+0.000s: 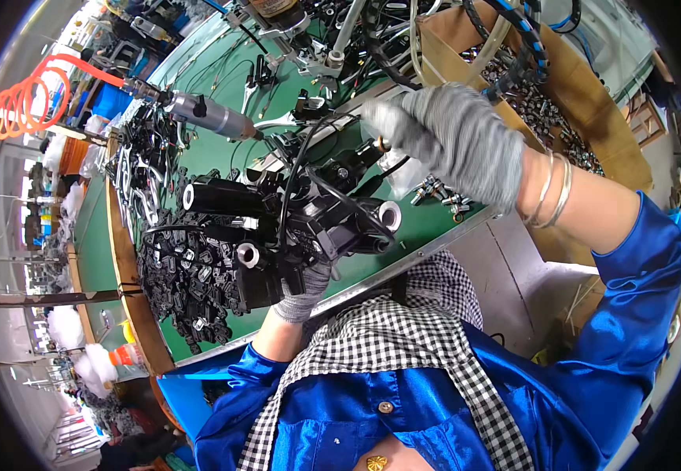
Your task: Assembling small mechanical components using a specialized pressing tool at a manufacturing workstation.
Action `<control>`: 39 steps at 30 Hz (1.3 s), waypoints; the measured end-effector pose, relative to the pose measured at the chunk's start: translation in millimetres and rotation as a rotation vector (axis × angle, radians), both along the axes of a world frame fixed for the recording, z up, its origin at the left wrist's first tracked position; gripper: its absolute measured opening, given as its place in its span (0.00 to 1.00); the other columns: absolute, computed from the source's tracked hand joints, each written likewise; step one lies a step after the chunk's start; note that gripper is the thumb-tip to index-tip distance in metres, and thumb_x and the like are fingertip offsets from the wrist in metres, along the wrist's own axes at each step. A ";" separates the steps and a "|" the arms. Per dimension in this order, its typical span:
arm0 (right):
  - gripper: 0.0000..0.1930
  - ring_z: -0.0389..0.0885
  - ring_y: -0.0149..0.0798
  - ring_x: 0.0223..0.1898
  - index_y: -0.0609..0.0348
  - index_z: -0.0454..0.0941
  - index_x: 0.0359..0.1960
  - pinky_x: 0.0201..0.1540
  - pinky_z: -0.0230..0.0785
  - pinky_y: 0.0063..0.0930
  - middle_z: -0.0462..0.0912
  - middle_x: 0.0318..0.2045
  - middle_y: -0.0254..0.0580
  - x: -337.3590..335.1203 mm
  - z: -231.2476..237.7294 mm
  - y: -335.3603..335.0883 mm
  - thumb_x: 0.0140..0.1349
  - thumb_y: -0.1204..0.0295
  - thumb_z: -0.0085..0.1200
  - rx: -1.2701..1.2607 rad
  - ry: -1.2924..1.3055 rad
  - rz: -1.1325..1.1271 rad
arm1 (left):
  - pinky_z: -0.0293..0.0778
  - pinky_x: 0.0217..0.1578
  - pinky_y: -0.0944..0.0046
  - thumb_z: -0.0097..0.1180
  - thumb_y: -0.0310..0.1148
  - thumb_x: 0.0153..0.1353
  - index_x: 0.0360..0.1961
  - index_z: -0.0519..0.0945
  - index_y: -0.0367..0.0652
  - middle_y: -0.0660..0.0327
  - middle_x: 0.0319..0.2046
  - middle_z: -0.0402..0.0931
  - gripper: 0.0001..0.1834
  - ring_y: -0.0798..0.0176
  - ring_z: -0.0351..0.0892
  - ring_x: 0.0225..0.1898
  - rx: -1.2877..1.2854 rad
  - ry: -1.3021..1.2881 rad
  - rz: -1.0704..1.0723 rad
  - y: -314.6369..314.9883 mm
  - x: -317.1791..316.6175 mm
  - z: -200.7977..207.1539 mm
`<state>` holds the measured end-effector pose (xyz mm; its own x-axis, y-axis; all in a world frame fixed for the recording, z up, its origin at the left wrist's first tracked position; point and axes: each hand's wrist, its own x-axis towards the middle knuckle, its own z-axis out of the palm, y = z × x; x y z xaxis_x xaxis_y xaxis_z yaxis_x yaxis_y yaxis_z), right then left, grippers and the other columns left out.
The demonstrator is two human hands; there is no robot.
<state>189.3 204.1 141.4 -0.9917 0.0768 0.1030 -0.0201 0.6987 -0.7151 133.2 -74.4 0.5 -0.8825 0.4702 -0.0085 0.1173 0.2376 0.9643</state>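
Note:
My left hand (309, 294), in a grey knit glove, is closed around the underside of several black tubular parts (234, 198) with silver-rimmed open ends and thin black cables (287, 188). These parts partly hide its fingers. My right hand (454, 137), also gloved in grey, reaches in from the right with its fingers bent and pressed together. Its fingertips are at the far end of one black part, beside a small copper-coloured ring (382, 144). What they pinch is hidden.
A silver air screwdriver (213, 116) on an orange coiled hose (30, 102) lies beyond the parts. Small black clamps (191, 275) are heaped at left, near silver levers (142, 177). A cardboard box (592, 118) of metal fittings stands at right, below dark hoses.

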 end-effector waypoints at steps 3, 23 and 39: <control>0.29 0.83 0.37 0.17 0.63 0.79 0.34 0.21 0.74 0.28 0.75 0.12 0.42 -7.5 -19.8 4.8 0.70 0.47 0.38 -0.274 -0.010 0.038 | 0.78 0.46 0.65 0.64 0.30 0.57 0.52 0.73 0.42 0.62 0.44 0.76 0.22 0.66 0.77 0.43 0.028 0.031 -0.019 0.0 -0.5 1.9; 0.08 0.80 0.45 0.33 0.63 0.78 0.37 0.38 0.72 0.36 0.79 0.29 0.48 1.4 -1.1 15.2 0.59 0.71 0.57 -0.053 0.379 0.319 | 0.72 0.48 0.64 0.69 0.33 0.53 0.49 0.76 0.43 0.63 0.44 0.76 0.22 0.67 0.75 0.44 -0.002 0.134 -0.021 -11.7 -3.4 -19.0; 0.23 0.79 0.48 0.23 0.60 0.78 0.29 0.32 0.71 0.38 0.76 0.15 0.46 1.2 -13.9 7.1 0.70 0.53 0.42 -0.008 0.134 0.093 | 0.73 0.47 0.63 0.68 0.33 0.53 0.48 0.76 0.43 0.62 0.43 0.77 0.22 0.67 0.75 0.43 -0.041 0.075 -0.043 -10.4 4.5 14.8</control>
<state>190.5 211.2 127.5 -0.9720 -0.0137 0.2344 -0.1801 0.6837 -0.7071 137.8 -84.8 15.3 -0.8604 0.5083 0.0367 0.1994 0.2695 0.9421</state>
